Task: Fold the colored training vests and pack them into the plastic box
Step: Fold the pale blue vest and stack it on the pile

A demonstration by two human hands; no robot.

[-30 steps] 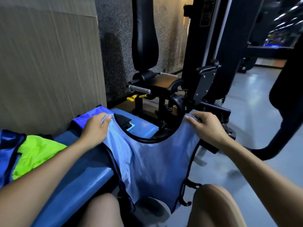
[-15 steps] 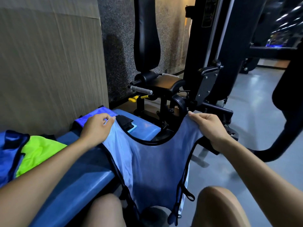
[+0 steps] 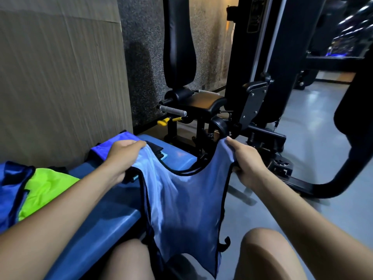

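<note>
No readable text, brand, number or sign anywhere. Only a dark label plate (image 3: pixel 252 16) with faint gold marks, upper centre-right of the frame, on the upright column of the black gym machine (image 3: pixel 262 63); lettering too small and blurred to make out. Nothing printed on the light blue vest (image 3: pixel 181 199) at centre, nor on the green vest (image 3: pixel 46 190) at left. Distant lights at upper right: blurred, no legible signage.
</note>
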